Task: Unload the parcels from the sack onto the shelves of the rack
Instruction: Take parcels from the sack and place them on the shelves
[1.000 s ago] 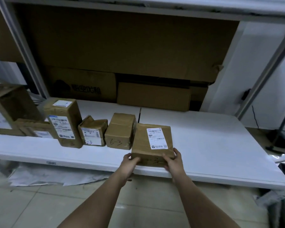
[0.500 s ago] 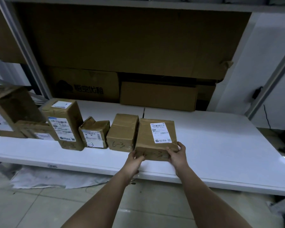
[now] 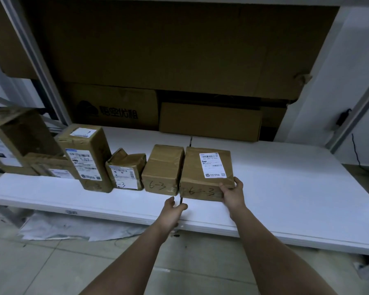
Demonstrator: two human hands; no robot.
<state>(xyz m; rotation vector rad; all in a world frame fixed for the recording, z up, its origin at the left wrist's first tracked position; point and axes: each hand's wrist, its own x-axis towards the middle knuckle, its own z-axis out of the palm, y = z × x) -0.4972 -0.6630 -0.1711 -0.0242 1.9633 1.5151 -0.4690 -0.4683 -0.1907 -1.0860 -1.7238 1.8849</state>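
A brown parcel [image 3: 207,173] with a white shipping label on top and "6-3" handwritten on its near face lies flat on the white shelf [image 3: 285,188] of the rack, close to the shelf's near edge. Its left side sits right against a smaller brown parcel [image 3: 163,169], also marked "6-3".

The right hand [image 3: 232,192] holds the labelled parcel at its near right corner, thumb on the top edge and fingers curled round the right side, so this grip is narrow and closed on the box. The left hand [image 3: 173,209] is just in front of the parcel's near left corner, apart from it, fingers loosely curled with nothing in them; its grip is relaxed.

Further left along the shelf stand a crumpled small parcel [image 3: 127,171] with a label on its near face, then a tall upright parcel [image 3: 87,158] with labels on its front and top. Beyond that, at the far left, a low flat parcel [image 3: 49,167] lies in front of a large box [image 3: 15,133].

Flattened cardboard sheets [image 3: 179,50] lean against the back of the rack, with a printed carton [image 3: 111,107] and a plain carton [image 3: 210,121] below them. The sack is not in view. White sheeting [image 3: 73,228] lies on the tiled floor under the shelf.
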